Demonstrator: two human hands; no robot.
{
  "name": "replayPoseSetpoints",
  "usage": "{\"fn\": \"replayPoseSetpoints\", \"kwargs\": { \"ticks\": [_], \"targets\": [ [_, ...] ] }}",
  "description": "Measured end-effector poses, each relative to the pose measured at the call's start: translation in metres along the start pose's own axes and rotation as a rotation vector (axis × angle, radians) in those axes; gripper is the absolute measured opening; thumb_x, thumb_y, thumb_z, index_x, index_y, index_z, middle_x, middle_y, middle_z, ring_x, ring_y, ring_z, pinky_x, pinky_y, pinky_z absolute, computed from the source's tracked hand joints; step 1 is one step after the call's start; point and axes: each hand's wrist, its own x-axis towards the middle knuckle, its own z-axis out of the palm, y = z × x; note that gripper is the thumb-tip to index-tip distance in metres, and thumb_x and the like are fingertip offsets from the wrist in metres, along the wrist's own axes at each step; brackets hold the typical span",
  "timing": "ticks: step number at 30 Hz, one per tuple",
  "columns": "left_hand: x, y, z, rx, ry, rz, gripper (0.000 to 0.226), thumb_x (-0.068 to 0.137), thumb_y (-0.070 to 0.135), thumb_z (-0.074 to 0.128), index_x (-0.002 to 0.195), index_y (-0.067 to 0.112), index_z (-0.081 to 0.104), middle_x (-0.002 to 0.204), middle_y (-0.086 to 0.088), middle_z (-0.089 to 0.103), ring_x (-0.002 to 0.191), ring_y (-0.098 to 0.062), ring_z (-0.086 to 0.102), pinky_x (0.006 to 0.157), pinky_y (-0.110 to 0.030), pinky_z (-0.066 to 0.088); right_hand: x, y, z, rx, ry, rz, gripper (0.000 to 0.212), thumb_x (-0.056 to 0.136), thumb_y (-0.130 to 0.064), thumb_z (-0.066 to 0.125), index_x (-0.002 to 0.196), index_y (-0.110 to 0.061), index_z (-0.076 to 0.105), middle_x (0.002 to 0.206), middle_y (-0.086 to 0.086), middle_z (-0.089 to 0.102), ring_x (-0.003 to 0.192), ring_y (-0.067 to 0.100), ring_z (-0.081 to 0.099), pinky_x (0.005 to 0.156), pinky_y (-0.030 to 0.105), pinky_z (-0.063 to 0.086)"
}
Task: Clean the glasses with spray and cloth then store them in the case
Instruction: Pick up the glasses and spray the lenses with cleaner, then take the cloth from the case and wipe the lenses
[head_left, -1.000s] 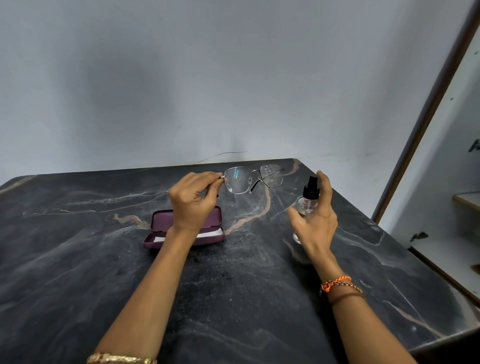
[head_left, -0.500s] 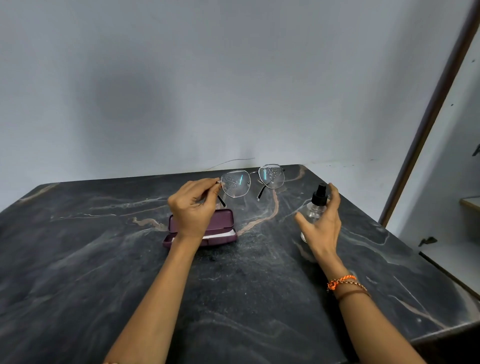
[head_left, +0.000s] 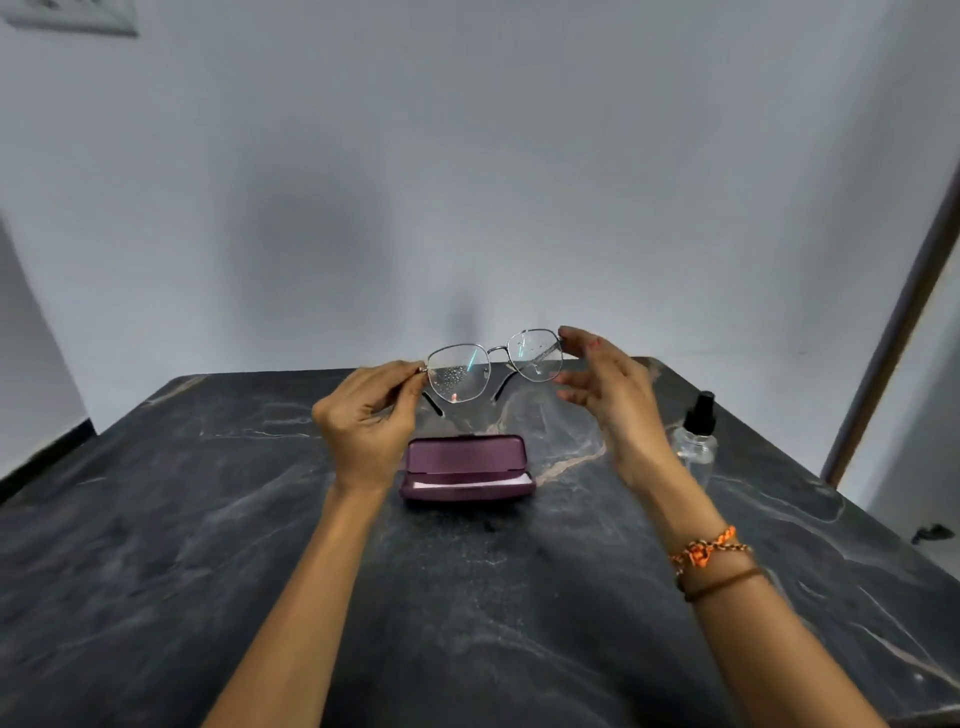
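Observation:
Thin metal-framed glasses hang in the air above the table, droplets on both lenses. My left hand pinches the left end of the frame. My right hand is at the frame's right end, fingertips touching the rim, other fingers spread. Below the glasses lies an open maroon case with a pale cloth inside. A small clear spray bottle with a black nozzle stands on the table to the right of my right wrist.
The dark marble table ends at a grey wall behind. A brown door frame rises at the right, past the table's right edge.
My right hand set the spray bottle down on the table and came up to the right end of the glasses. The view tilted upward.

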Motion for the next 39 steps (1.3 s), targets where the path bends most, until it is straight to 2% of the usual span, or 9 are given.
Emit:
{"fn": "replayPoseSetpoints", "kwargs": {
  "ticks": [5, 8, 13, 19, 22, 26, 30, 34, 39],
  "targets": [
    [0.005, -0.021, -0.035, 0.042, -0.024, 0.009, 0.010, 0.068, -0.001, 0.071, 0.076, -0.006, 0.070, 0.079, -0.004, 0.064, 0.066, -0.008, 0.059, 0.063, -0.012, 0.049, 0.015, 0.006, 0.034, 0.152, -0.132, 0.157, 0.023, 0.094, -0.008, 0.043, 0.090, -0.010, 0.065, 0.087, 0.000, 0.068, 0.069, 0.002, 0.068, 0.075, 0.017, 0.055],
    [0.006, -0.030, -0.052, 0.058, -0.045, -0.027, 0.009, 0.068, -0.004, 0.069, 0.077, -0.005, 0.070, 0.079, -0.003, 0.065, 0.067, -0.009, 0.060, 0.064, -0.015, 0.051, 0.021, 0.011, 0.053, 0.233, -0.155, 0.210, 0.020, 0.090, 0.001, 0.046, 0.086, -0.003, 0.065, 0.075, -0.003, 0.073, 0.066, 0.005, 0.069, 0.069, 0.017, 0.057],
    [0.001, -0.045, -0.073, 0.026, -0.009, -0.268, 0.021, 0.068, -0.009, 0.070, 0.088, -0.001, 0.069, 0.082, -0.010, 0.068, 0.069, 0.004, 0.063, 0.065, -0.010, 0.051, 0.021, 0.029, 0.082, 0.206, -0.166, 0.227, 0.018, 0.088, 0.005, 0.049, 0.084, -0.001, 0.065, 0.061, -0.005, 0.072, 0.059, 0.002, 0.066, 0.064, 0.013, 0.055],
    [-0.011, -0.057, -0.083, 0.052, -0.168, -0.514, 0.021, 0.074, 0.008, 0.070, 0.094, 0.015, 0.069, 0.090, 0.012, 0.062, 0.079, -0.001, 0.060, 0.062, -0.011, 0.051, 0.024, 0.047, 0.094, 0.141, -0.115, 0.227, 0.016, 0.087, 0.002, 0.053, 0.081, -0.005, 0.066, 0.056, -0.006, 0.070, 0.056, 0.002, 0.065, 0.063, 0.013, 0.055],
    [-0.001, -0.059, -0.087, -0.184, -0.299, -0.710, 0.014, 0.074, 0.007, 0.069, 0.080, 0.019, 0.072, 0.076, 0.013, 0.072, 0.064, 0.000, 0.062, 0.049, -0.014, 0.049, 0.027, 0.048, 0.093, 0.135, -0.110, 0.219, 0.017, 0.087, 0.001, 0.054, 0.081, -0.007, 0.067, 0.056, -0.007, 0.070, 0.056, 0.001, 0.064, 0.063, 0.012, 0.054],
    [0.013, -0.062, -0.090, -0.375, -0.410, -0.749, 0.021, 0.073, -0.001, 0.064, 0.068, 0.018, 0.072, 0.059, 0.009, 0.070, 0.045, -0.001, 0.055, 0.035, -0.010, 0.034, 0.033, 0.045, 0.093, 0.121, -0.132, 0.194, 0.017, 0.087, 0.001, 0.054, 0.081, -0.008, 0.067, 0.057, -0.008, 0.070, 0.058, 0.001, 0.065, 0.066, 0.013, 0.055],
    [0.015, -0.063, -0.084, -0.469, -0.406, -0.746, 0.003, 0.061, 0.021, 0.074, 0.064, 0.022, 0.074, 0.060, 0.009, 0.071, 0.057, -0.001, 0.062, 0.037, -0.011, 0.039, 0.040, 0.047, 0.090, 0.117, -0.119, 0.181, 0.015, 0.086, 0.001, 0.055, 0.082, -0.006, 0.068, 0.059, -0.009, 0.071, 0.058, 0.001, 0.065, 0.064, 0.013, 0.055],
    [0.005, -0.068, -0.079, -0.450, -0.408, -0.810, 0.012, 0.055, 0.029, 0.074, 0.065, 0.023, 0.074, 0.062, 0.008, 0.071, 0.060, -0.001, 0.062, 0.043, -0.012, 0.046, 0.043, 0.051, 0.085, 0.111, -0.111, 0.190, 0.016, 0.086, 0.002, 0.055, 0.098, 0.005, 0.065, 0.068, -0.004, 0.069, 0.061, 0.002, 0.065, 0.068, 0.015, 0.056],
    [0.001, -0.074, -0.082, -0.524, -0.354, -0.842, 0.041, 0.039, 0.048, 0.085, 0.067, 0.020, 0.074, 0.065, 0.007, 0.073, 0.064, -0.005, 0.068, 0.060, -0.015, 0.055, 0.035, 0.057, 0.082, 0.258, -0.157, 0.258, 0.020, 0.087, 0.003, 0.052, 0.104, -0.001, 0.061, 0.088, 0.004, 0.066, 0.066, 0.006, 0.068, 0.068, 0.019, 0.057]
  ]
}}
